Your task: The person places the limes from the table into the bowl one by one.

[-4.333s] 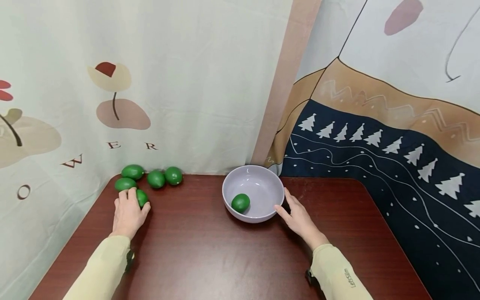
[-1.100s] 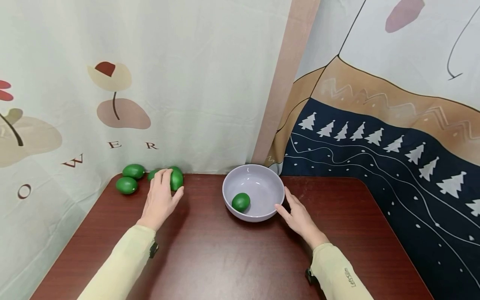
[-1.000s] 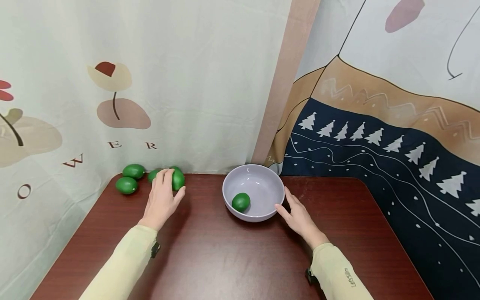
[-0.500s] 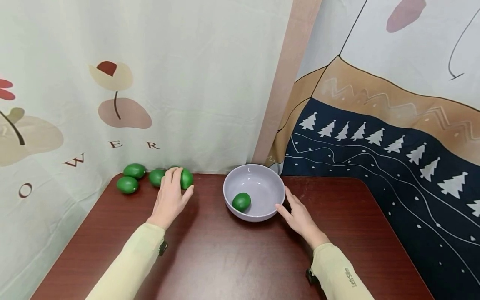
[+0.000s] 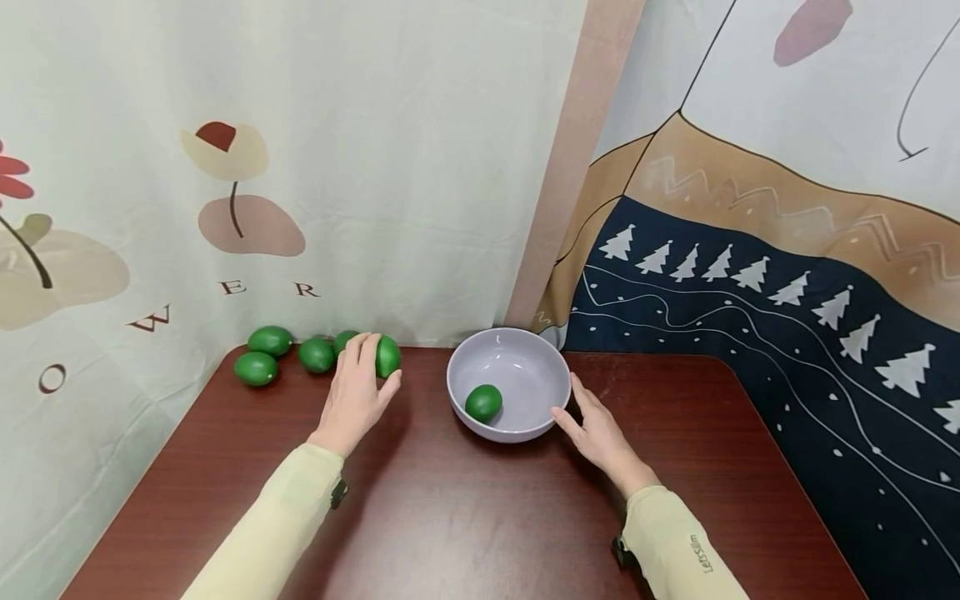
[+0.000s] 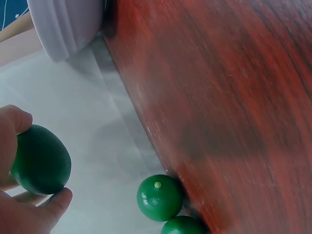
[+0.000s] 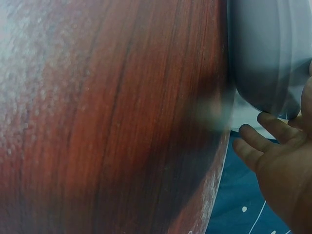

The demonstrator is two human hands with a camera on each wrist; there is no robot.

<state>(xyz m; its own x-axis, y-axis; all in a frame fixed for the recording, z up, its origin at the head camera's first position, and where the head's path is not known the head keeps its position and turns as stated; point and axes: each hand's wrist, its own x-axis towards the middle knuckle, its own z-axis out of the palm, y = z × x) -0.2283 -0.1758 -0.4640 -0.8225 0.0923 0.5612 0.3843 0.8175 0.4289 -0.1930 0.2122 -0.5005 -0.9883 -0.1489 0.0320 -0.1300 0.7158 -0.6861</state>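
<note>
My left hand [image 5: 354, 398] grips a green lime [image 5: 387, 358] above the back of the table, left of a pale lavender bowl [image 5: 536, 367]. In the left wrist view, thumb and fingers surround this lime [image 6: 45, 163] and it is off the table. One lime [image 5: 483, 403] lies inside the bowl at its near left. At the bowl's right side rests my right hand [image 5: 600, 440], fingers fairly straight against the outer wall and thumb at the rim. The right wrist view shows those fingertips [image 7: 265, 117] touching the bowl's underside curve.
Several more limes sit at the table's back left: one lime [image 5: 270, 340] by the corner, another lime [image 5: 256, 368] nearer, and others behind my left hand. The reddish-brown table [image 5: 480, 517] ends at a printed curtain [image 5: 390, 208]. A wristband [image 5: 339, 493] is on my left sleeve.
My left hand has taken a lime from the near side of the back-left group and carried it rightward toward the bowl. The right hand and the bowl stay in place.
</note>
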